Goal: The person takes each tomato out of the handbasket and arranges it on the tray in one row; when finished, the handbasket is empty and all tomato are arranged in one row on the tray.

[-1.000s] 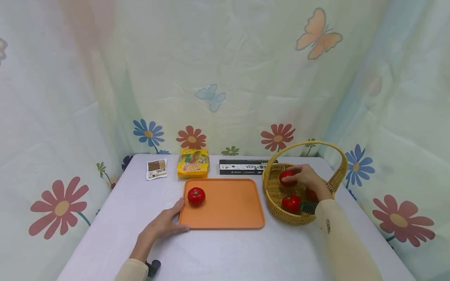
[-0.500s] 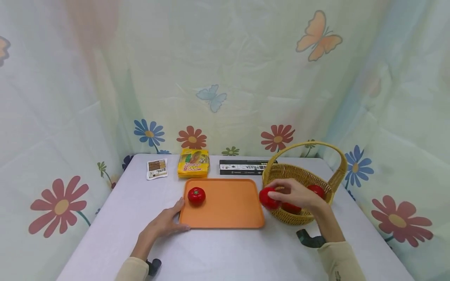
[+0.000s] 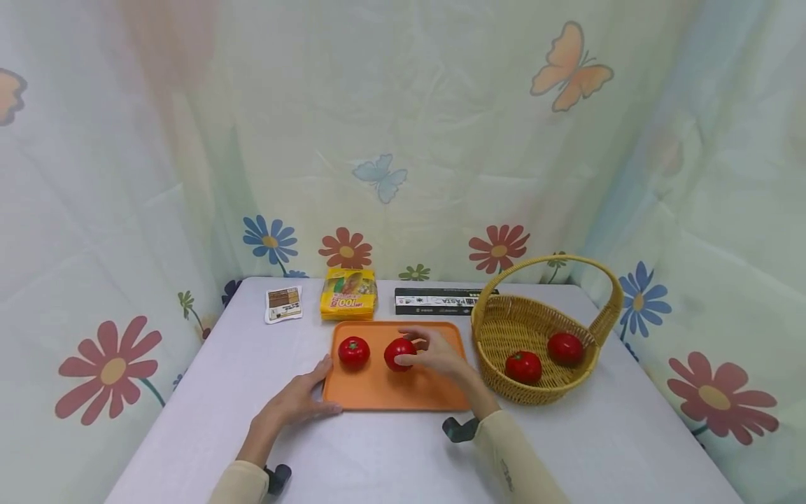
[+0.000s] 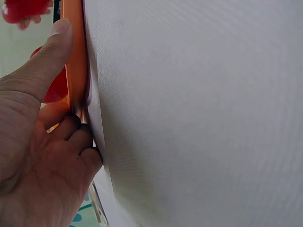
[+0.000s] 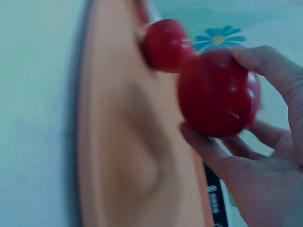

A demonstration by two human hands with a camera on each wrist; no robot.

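Note:
My right hand point(image 3: 443, 357) pinches a red tomato point(image 3: 398, 355) between thumb and fingers above the orange tray point(image 3: 384, 397). In the right wrist view, a gap and a shadow on the tray show below the held tomato point(image 5: 218, 94). A second tomato point(image 3: 354, 353) rests near the tray's left end. At the tray's front left corner, my left hand point(image 3: 301, 400) holds the rim, thumb along the front edge and fingers at the left side. The left wrist view shows its curled fingers point(image 4: 80, 137) against the tray.
At the right stands a wicker basket point(image 3: 504, 329) with a tall handle, two tomatoes point(image 3: 524, 367) inside. Behind the tray lie a black pasta box point(image 3: 434, 301), a yellow food packet point(image 3: 348, 294) and a small white-edged pouch point(image 3: 283, 304). A flowered curtain point(image 3: 403, 231) hangs behind.
My right hand has lifted a tomato out of the basket and carried it left, over the tray. My left hand has stayed at the tray's corner.

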